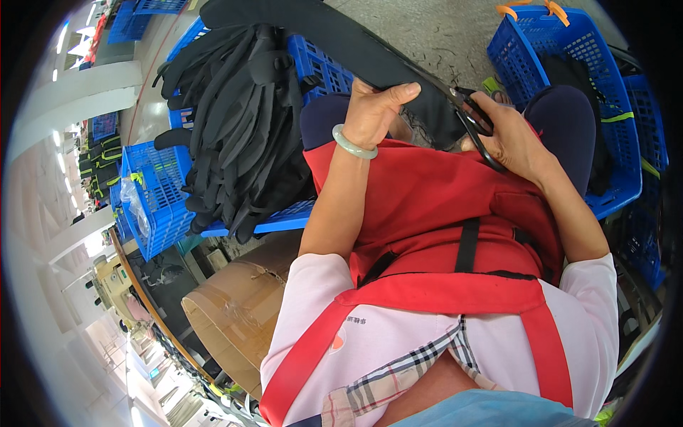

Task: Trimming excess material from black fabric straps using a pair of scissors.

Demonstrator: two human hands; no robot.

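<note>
We judge the step in hand as trimming the black strap (334, 35), which runs from upper left across the red apron (427, 206). Our left hand (373, 114) clamps it above the apron; right of that, our right hand (509, 139) grips scissors (473, 121) at its edge. The next cut calls for a taut strap.

apron (441, 206): red (black straps) | sleeves (313, 285): short, pale pink | left wrist: pale green bangle (353, 145)

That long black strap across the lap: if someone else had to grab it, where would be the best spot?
Probably the free upper stretch of the black strap, taken from above across its flat width. Lower down, the left hand already pinches it and the right hand works scissors against its end.
</note>
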